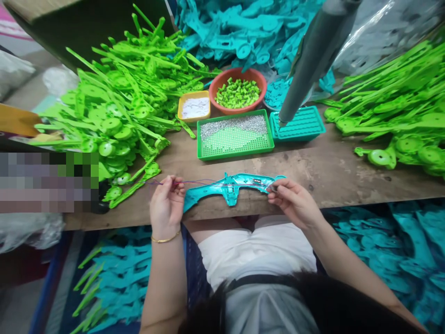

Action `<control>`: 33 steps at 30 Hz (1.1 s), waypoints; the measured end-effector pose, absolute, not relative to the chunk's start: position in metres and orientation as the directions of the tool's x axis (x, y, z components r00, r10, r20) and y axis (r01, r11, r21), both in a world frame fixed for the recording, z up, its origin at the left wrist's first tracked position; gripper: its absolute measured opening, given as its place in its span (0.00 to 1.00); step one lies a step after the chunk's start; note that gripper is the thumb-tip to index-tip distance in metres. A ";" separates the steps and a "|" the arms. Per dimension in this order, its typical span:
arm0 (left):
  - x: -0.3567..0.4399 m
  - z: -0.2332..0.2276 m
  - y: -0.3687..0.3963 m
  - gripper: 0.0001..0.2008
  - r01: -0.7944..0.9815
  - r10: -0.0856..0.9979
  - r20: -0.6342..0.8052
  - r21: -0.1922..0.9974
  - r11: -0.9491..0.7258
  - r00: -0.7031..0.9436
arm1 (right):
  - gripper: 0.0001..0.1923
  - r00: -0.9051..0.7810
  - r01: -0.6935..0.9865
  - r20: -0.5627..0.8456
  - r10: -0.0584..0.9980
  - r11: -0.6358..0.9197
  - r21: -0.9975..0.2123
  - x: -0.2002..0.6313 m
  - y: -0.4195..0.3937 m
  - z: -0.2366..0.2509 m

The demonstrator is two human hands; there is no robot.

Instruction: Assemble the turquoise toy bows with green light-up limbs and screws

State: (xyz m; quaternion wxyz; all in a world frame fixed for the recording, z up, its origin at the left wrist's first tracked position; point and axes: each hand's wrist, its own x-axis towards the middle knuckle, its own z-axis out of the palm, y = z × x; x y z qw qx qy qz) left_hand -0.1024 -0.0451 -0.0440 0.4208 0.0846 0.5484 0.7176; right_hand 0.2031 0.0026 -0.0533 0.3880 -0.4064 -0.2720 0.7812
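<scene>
A teal plastic shell half (230, 190) lies on the wooden bench, its hollow side up. Thin red and blue wires (205, 181) stretch above it from one hand to the other. My left hand (167, 204) pinches the wires between thumb and fingers, beyond the shell's left end. At the right end, my right hand (295, 202) is closed on a small dark piece (274, 188) by the wires; its kind is too small to make out. Those right fingertips partly cover the shell's end.
A green tray (236, 157) of small screws, a teal tray (299, 138), a yellow tray (193, 119) and an orange bowl (239, 111) stand behind the shell. A grey powered screwdriver (309, 60) hangs above. Lime green parts (125, 102) are heaped left and right.
</scene>
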 end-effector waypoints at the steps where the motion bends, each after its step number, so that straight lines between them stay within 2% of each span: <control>1: -0.103 -0.046 -0.045 0.08 -0.505 0.699 -0.337 0.862 -0.041 -0.631 | 0.13 -0.360 -0.389 -0.421 0.832 -0.545 -0.743 0.204 0.003 -0.053; 5: -0.101 -0.050 -0.047 0.07 -0.505 0.705 -0.353 0.863 -0.008 -0.615 | 0.15 -0.297 -0.379 -0.374 0.878 -0.468 -0.798 0.205 0.004 -0.054; 9: -0.101 -0.050 -0.049 0.07 -0.521 0.692 -0.378 0.854 0.003 -0.615 | 0.12 -0.167 -0.351 -0.234 0.958 -0.280 -0.894 0.202 0.003 -0.057; 13: -0.104 -0.049 -0.049 0.07 -0.522 0.676 -0.379 0.853 -0.010 -0.632 | 0.09 -0.093 -0.336 -0.124 0.988 -0.148 -0.930 0.201 0.002 -0.061; 17: -0.105 -0.046 -0.048 0.06 -0.515 0.634 -0.377 0.857 -0.038 -0.675 | 0.09 -0.170 -0.361 -0.169 0.971 -0.221 -0.906 0.204 0.004 -0.060; 22: -0.107 -0.038 -0.046 0.17 -0.530 0.576 -0.429 0.848 -0.009 -0.696 | 0.10 -0.252 -0.353 -0.243 0.937 -0.323 -0.878 0.208 0.006 -0.058; 26: -0.115 -0.032 -0.045 0.25 -0.576 0.545 -0.487 0.817 0.009 -0.682 | 0.12 -0.243 -0.261 -0.231 0.942 -0.293 -0.920 0.213 0.009 -0.061; 29: -0.120 -0.028 -0.044 0.17 -0.577 0.535 -0.475 0.817 -0.028 -0.699 | 0.12 -0.247 -0.176 -0.203 0.948 -0.250 -0.952 0.220 0.017 -0.064; 31: -0.117 -0.027 -0.044 0.09 -0.538 0.548 -0.410 0.839 -0.087 -0.729 | 0.12 -0.224 -0.008 -0.125 0.967 -0.130 -0.991 0.221 0.024 -0.062; 33: -0.104 -0.024 -0.044 0.07 -0.494 0.598 -0.326 0.859 -0.136 -0.732 | 0.12 -0.139 0.248 0.076 0.987 0.109 -0.963 0.214 0.030 -0.053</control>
